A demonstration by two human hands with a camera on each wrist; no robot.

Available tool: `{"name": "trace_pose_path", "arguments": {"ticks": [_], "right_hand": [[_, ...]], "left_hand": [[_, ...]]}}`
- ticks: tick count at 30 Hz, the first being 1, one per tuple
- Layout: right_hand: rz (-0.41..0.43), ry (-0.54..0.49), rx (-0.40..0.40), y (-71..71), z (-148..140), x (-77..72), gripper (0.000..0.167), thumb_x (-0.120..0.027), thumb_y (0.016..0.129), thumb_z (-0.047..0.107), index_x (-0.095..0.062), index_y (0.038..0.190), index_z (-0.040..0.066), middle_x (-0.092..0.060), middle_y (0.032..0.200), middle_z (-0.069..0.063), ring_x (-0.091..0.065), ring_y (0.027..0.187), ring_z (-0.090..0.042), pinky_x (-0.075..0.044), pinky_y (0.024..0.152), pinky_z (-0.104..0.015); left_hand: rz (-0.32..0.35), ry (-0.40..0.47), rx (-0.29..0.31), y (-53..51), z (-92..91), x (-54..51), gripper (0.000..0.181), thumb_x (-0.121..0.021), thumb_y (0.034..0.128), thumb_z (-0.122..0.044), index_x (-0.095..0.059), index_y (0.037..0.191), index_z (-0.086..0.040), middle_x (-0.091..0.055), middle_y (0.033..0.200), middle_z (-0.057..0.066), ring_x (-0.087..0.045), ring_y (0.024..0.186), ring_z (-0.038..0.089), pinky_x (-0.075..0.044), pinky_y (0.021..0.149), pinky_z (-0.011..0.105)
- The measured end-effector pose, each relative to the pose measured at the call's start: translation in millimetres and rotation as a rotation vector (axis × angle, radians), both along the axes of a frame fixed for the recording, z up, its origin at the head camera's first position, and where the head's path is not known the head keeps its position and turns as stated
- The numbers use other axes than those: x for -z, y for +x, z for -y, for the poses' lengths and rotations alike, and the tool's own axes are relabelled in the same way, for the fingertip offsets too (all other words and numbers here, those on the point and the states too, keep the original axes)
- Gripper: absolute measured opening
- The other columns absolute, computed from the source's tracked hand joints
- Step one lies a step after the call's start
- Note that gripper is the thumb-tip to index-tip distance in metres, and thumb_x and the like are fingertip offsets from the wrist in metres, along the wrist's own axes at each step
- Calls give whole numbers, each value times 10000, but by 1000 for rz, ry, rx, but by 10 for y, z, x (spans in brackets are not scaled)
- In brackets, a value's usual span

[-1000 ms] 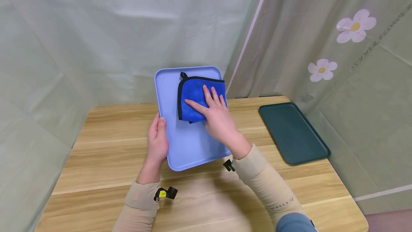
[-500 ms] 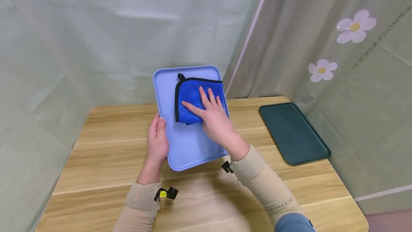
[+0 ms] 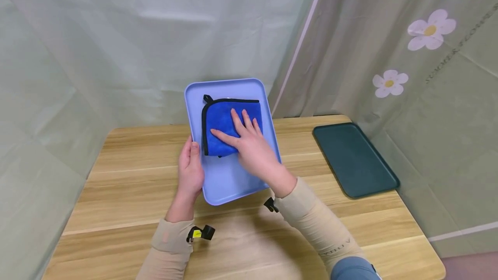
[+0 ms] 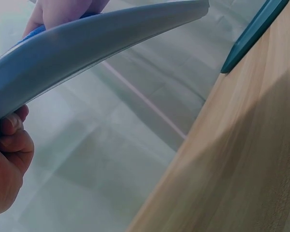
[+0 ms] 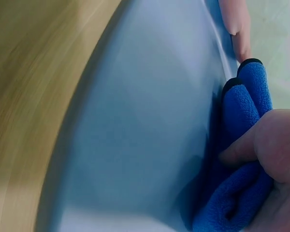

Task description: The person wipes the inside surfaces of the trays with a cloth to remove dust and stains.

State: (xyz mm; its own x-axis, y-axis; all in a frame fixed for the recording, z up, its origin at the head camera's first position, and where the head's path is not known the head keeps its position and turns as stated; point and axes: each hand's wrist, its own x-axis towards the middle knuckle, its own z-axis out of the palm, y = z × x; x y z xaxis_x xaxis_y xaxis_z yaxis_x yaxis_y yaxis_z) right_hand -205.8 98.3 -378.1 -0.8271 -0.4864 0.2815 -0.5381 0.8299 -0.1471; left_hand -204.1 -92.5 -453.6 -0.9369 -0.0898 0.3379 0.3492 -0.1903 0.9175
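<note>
Nearest in, two forearms in beige fabric sleeves [image 3: 323, 228] reach forward, a small black wrist-mounted device [image 3: 208, 232] beside the left cuff, and here's the left hand [image 3: 190, 170]: thumb up along the side rim, fingers curled underneath, gripping a periwinkle-blue rectangular tray [image 3: 229, 185] with a smooth finish. It's tilted, held up over the desk, far end high! Across comes the right hand [image 3: 253, 146], palm down, fingers straight and fanned wide, pressing flat on a bright-blue plush cloth [image 3: 218, 120] with black edging and a little black loop at its far left corner. The right wrist view picks up the thumb against the cloth's folded near side. That cloth lies inside the tray, on the upper half of its surface. And look at the shift: a second ago it was hard by the right rim; now hand and cloth together have slid left and a touch nearer, baring a strip of tray on the right, while the left hand keeps its place and grip. Beneath it all, the light wood-grain desk [image 3: 128, 176]; over on its right side, a dark-green rectangular tray [image 3: 355, 159] lies flat, and behind hangs a pale grey-green curtain [image 3: 175, 33], white flowers [image 3: 431, 30] printed on the right.
</note>
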Motion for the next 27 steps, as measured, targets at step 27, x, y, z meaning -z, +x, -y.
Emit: {"name": "trace_pose_path", "arguments": {"ticks": [27], "right_hand": [[-34,39,-110,45,130,87,872,-557,931,-161,-529,1577,424,-87,1773,-197,2,1619,-430,-44,1290,-596]], "left_hand": [[25,47,34,-22,25,5,572,-336,1183,-342,-411,1612,29,-482,1602,201,-479,1448,260,-410,1169,262]]}}
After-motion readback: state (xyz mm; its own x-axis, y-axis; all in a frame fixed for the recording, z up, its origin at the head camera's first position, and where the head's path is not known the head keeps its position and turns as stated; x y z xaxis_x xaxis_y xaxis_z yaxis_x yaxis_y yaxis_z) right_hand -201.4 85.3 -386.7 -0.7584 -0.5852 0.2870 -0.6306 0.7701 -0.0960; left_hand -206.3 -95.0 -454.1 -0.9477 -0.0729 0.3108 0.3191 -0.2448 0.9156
